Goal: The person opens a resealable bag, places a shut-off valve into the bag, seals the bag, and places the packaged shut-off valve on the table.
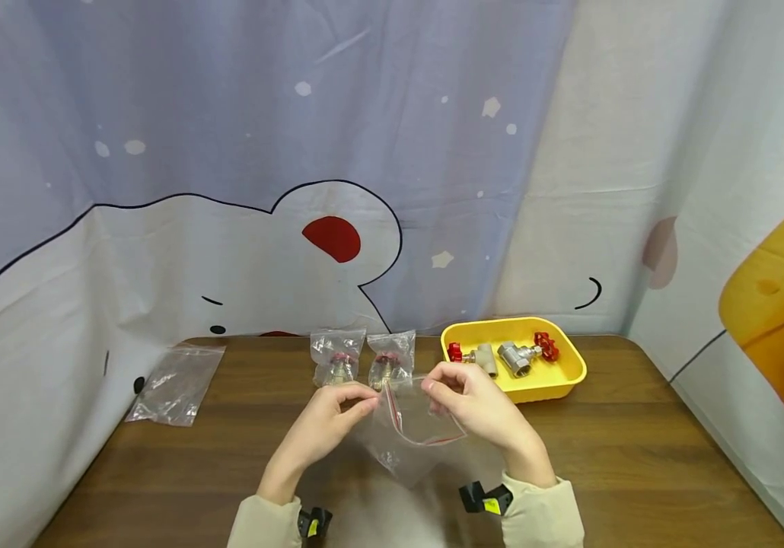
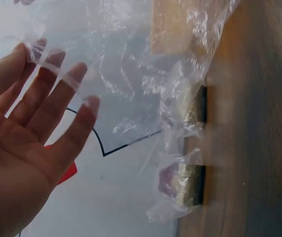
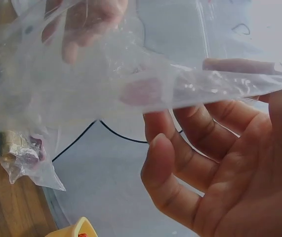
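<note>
A clear zip bag (image 1: 406, 460) with a red line along its mouth hangs between the two hands over the table, its mouth spread apart. My left hand (image 1: 323, 426) pinches one side of the mouth between thumb and index finger; the other fingers extend behind the film in the left wrist view. The opposite side is pinched by my right hand (image 1: 481, 407), whose fingers are bent in the right wrist view (image 3: 220, 153). Nothing shows inside the bag. Just beyond it stand two bagged valves, a left bagged valve (image 1: 339, 361) and a right bagged valve (image 1: 390, 359), partly behind the bag.
At the back right, a yellow tray (image 1: 548, 390) holds a valve (image 1: 485, 359) and another valve (image 1: 518, 358), both with red handwheels. Flat clear bags (image 1: 178, 384) lie at the table's left edge. A patterned curtain (image 1: 241, 114) hangs behind the wooden table (image 1: 645, 457).
</note>
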`<state>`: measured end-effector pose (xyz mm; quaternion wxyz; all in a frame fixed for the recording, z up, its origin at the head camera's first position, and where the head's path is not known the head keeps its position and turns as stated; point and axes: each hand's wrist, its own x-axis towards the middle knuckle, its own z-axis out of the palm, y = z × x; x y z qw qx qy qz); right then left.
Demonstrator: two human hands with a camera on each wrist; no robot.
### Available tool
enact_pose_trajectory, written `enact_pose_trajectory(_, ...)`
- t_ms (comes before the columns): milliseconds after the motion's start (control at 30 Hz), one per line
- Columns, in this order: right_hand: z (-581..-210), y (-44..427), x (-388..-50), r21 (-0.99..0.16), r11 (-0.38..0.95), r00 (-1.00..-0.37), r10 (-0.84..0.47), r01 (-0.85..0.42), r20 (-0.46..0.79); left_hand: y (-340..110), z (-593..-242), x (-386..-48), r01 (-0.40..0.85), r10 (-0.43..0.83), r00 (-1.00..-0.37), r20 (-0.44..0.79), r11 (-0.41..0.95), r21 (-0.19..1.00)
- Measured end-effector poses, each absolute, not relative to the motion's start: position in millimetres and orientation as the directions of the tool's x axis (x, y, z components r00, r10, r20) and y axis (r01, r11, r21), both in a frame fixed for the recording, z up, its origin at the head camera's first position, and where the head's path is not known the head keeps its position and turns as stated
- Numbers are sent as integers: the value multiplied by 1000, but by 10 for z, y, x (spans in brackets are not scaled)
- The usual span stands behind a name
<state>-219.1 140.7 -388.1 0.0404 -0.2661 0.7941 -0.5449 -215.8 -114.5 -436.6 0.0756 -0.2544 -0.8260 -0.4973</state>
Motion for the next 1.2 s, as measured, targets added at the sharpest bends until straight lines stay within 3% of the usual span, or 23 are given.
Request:
enact_pose_trajectory(467,-3811,1491,-2200,-828,346,-872,-382,-442,306,-1236,-4346,-2150,443,305,-889,342,376,814)
enact_pose_trajectory(700,-3767,1856,-2458,-816,414,-909,-279,-404,309,-1262,-4332,-2141,427,290,-896,336,361,829)
enact_pose_trajectory(933,-3799,2424,-2882,-745,587,-947,-245,-317,210,-1280,-4334,-2156,398,268,-909,318,340,852)
enact_pose_trajectory(1200,-3910,2889,-3240,-721,679,-983,-181,-135,14,-1282,-4276,-2129,379,255,-917,307,316,869)
